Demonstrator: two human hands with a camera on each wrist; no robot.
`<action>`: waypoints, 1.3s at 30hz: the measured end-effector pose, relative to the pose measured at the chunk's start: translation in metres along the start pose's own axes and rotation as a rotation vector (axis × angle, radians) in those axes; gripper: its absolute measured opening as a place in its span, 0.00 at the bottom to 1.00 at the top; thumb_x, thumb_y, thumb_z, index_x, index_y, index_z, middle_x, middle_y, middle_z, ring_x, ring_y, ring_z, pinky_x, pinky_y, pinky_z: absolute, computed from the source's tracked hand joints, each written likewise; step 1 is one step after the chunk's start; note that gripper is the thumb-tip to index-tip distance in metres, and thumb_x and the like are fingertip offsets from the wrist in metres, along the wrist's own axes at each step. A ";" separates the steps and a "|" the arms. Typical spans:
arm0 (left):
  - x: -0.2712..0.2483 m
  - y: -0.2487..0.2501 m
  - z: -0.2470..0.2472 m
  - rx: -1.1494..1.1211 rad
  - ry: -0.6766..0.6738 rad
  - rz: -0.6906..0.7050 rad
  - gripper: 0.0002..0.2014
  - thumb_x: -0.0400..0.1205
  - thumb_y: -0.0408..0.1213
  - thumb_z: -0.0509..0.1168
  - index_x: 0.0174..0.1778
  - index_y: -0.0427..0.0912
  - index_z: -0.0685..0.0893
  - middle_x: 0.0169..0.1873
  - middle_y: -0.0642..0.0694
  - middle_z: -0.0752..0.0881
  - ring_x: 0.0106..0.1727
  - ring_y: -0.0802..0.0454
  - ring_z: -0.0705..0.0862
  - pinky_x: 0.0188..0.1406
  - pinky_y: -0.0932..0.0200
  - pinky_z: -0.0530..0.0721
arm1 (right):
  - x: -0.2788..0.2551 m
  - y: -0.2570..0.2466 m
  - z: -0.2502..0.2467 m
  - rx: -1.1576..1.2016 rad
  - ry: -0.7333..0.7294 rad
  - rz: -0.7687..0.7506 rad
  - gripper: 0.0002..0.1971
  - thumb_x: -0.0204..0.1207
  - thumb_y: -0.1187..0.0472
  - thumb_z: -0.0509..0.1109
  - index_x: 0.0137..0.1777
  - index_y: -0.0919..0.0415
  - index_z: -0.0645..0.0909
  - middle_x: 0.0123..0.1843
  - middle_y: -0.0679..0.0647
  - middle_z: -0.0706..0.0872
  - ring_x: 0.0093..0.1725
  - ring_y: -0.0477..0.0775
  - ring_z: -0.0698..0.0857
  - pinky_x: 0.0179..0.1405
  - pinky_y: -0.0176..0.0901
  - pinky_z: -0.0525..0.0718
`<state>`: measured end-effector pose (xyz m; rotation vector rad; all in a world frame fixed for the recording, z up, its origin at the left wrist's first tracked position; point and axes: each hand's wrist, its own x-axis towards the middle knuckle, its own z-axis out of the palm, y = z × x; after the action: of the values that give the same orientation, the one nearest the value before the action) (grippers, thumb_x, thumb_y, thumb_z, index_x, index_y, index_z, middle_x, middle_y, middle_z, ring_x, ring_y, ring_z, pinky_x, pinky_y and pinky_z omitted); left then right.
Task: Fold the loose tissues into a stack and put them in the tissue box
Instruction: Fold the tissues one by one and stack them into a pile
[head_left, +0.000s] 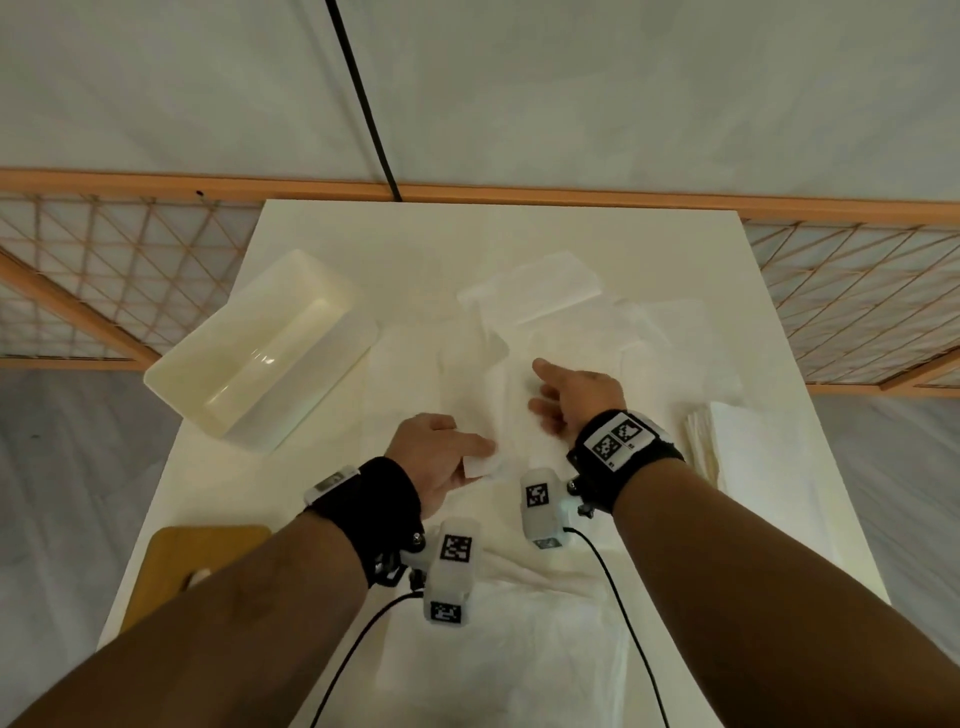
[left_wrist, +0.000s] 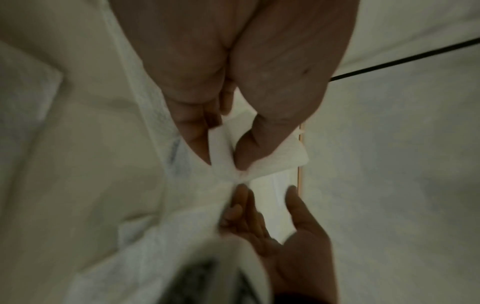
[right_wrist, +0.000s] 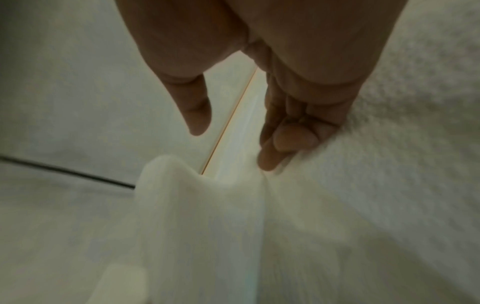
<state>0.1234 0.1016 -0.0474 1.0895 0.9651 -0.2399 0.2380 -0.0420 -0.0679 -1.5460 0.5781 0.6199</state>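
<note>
Several loose white tissues (head_left: 467, 374) lie crumpled across the middle of the white table (head_left: 779, 519). My left hand (head_left: 480, 457) pinches the corner of one tissue (left_wrist: 272, 158) between thumb and fingers, just above the table. My right hand (head_left: 540, 387) is spread a little beyond it, fingers (right_wrist: 270, 162) straight and touching the same sheet, thumb apart. Between the hands the tissue stands up in a fold (right_wrist: 182, 185). The cream tissue box (head_left: 171, 374), open and with nothing in it, sits at the left. A stack of folded tissues (head_left: 711, 447) lies at the right edge.
A flat translucent sheet (head_left: 540, 291) lies at the back of the table. A wooden board (head_left: 197, 556) sticks out under the table's near left edge. A black cable (head_left: 363, 104) hangs behind, above a wooden lattice rail (head_left: 857, 312).
</note>
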 end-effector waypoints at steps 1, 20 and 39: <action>0.000 0.000 -0.003 0.002 -0.017 0.012 0.16 0.73 0.15 0.75 0.52 0.31 0.80 0.54 0.32 0.89 0.52 0.37 0.90 0.33 0.51 0.89 | -0.001 -0.003 -0.004 0.050 0.000 0.016 0.43 0.61 0.51 0.89 0.75 0.66 0.77 0.51 0.59 0.92 0.43 0.58 0.94 0.34 0.47 0.88; -0.073 0.054 0.032 -0.028 -0.617 0.035 0.19 0.63 0.22 0.59 0.46 0.34 0.88 0.43 0.37 0.87 0.45 0.39 0.87 0.51 0.48 0.83 | -0.074 -0.009 -0.059 -0.089 -0.461 0.101 0.46 0.62 0.22 0.69 0.68 0.60 0.85 0.59 0.65 0.92 0.54 0.74 0.91 0.51 0.55 0.88; -0.060 -0.053 -0.063 1.232 -0.162 -0.096 0.41 0.70 0.31 0.83 0.79 0.35 0.73 0.55 0.38 0.87 0.46 0.41 0.92 0.33 0.56 0.90 | -0.128 0.074 -0.082 -0.982 -0.274 0.032 0.17 0.60 0.64 0.91 0.43 0.59 0.86 0.43 0.59 0.92 0.41 0.64 0.93 0.43 0.63 0.94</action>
<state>0.0223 0.1115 -0.0437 2.0851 0.6761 -1.0747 0.0978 -0.1289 -0.0294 -2.2956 0.0551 1.2267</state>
